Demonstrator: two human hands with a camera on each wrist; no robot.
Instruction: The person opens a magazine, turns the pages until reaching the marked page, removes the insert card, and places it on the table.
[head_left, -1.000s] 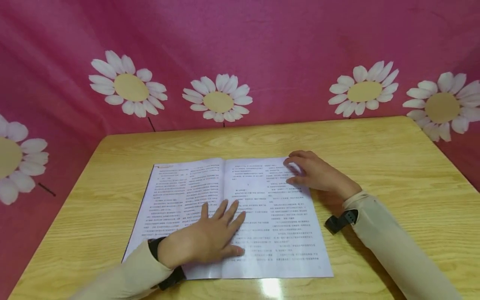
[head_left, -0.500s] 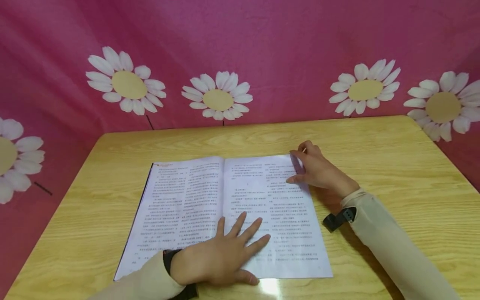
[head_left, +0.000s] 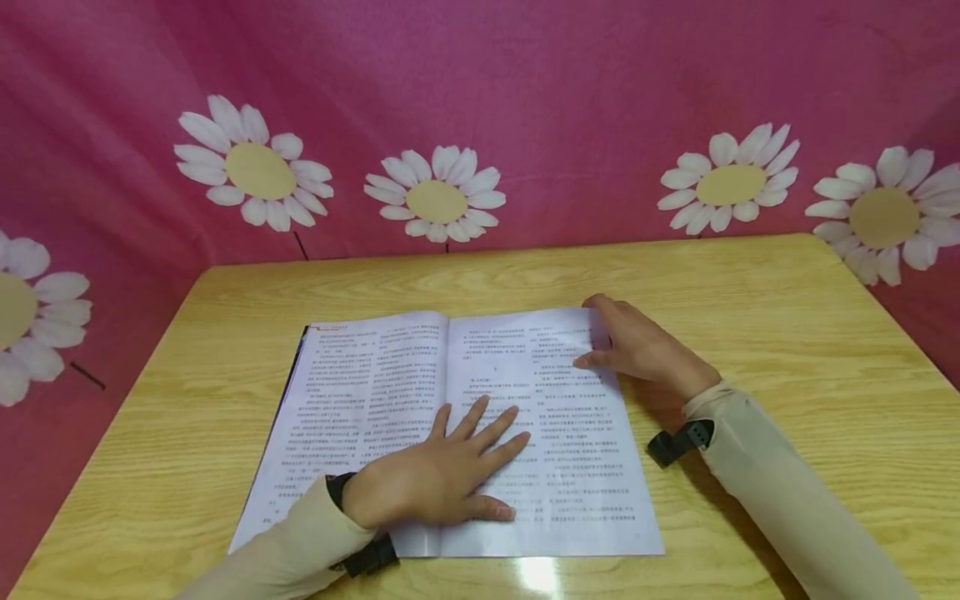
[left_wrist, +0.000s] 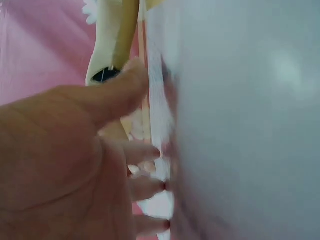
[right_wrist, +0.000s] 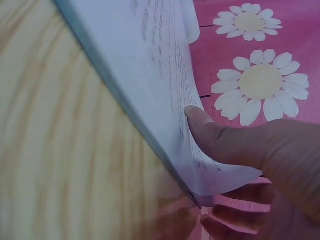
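An open magazine [head_left: 337,417] with printed text lies on the wooden table. Across the lower part of its right page [head_left: 577,500], my left hand [head_left: 442,475] is spread palm down, fingers apart. The left wrist view catches that hand's fingertips [left_wrist: 150,186] right at the glossy paper. At the far right corner, my right hand [head_left: 637,346] pinches the page. Seen from the right wrist, its thumb [right_wrist: 210,135] presses on the printed side while the other fingers curl behind the lifted, bent corner [right_wrist: 225,182].
Bare wood of the table [head_left: 787,350] surrounds the magazine. Behind it hangs a pink cloth [head_left: 570,125] printed with white daisies. Both wrists carry black straps, and a small black device [head_left: 678,442] sits at the right one.
My left hand has slid right across the magazine, first nearer me, then slightly away again. My right hand's fingers rose at the far corner, then came down around the page.
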